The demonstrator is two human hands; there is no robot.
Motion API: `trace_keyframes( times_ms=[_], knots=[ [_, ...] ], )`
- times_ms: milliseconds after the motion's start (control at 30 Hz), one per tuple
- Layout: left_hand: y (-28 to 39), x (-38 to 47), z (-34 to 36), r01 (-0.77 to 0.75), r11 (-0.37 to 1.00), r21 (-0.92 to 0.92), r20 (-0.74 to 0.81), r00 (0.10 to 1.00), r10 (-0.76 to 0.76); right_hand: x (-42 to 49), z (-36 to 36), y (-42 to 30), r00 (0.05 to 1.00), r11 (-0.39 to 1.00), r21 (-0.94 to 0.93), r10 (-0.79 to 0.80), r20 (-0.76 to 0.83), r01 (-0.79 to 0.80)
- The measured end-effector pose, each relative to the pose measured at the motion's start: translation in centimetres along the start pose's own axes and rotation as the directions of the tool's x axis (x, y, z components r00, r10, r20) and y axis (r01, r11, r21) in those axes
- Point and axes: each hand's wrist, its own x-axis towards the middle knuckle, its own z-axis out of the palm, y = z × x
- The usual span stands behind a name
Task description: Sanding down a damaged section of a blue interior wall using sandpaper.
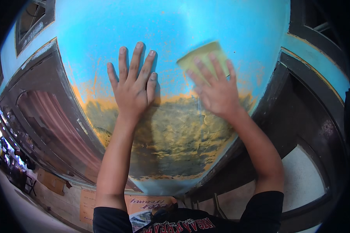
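Before me rises a wall (169, 26) painted bright blue, with scuffed orange streaks showing through the paint. Lower down, a bare patch (178, 128) of worn ochre and dark grey has cracks and flaking edges. My left hand (132, 87) lies against the blue paint with its fingers apart, holding nothing. To its right, my right hand (218, 90) presses a yellowish sheet (204, 51), which looks like sandpaper, against the wall. Motion blurs this hand and the sheet; the face against the wall is hidden.
At left, a dark wooden frame (67, 96) borders a reddish curtain (58, 119). Another dark frame (268, 90) stands at right, near a pale panel (303, 174). Below lie cardboard (50, 180) and an orange printed sheet (87, 204) bearing writing.
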Motion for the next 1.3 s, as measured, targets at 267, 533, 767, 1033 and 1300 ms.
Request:
trace_keyframes(
  times_ms=[267,533,767,1033,1300],
  knots=[
    [-1.5,-0.8,-1.1,-0.064,0.998,-0.007,0.027,0.998,0.064,3.0,-2.1,3.4,0.964,0.967,0.085,-0.249,0.088,0.242],
    [-4.1,-2.4,-2.8,-0.058,0.998,-0.001,0.096,0.994,0.058,1.4,-1.1,-1.3,0.906,0.898,0.223,-0.409,0.108,0.379],
    [-9.3,-2.2,-4.9,-0.060,0.997,0.050,0.067,0.996,0.057,6.0,-2.0,-0.2,0.931,0.924,0.163,-0.361,0.064,0.347],
    [-13.9,-4.5,-6.7,-0.030,0.999,0.013,0.036,0.999,0.029,7.0,-1.3,-6.5,0.914,0.901,0.172,-0.405,0.011,0.398],
    [-16.1,-10.9,-6.8,-0.024,1.000,0.011,0.017,1.000,0.024,14.4,-4.2,-6.5,0.955,0.950,0.115,-0.296,0.024,0.291]
  ],
)
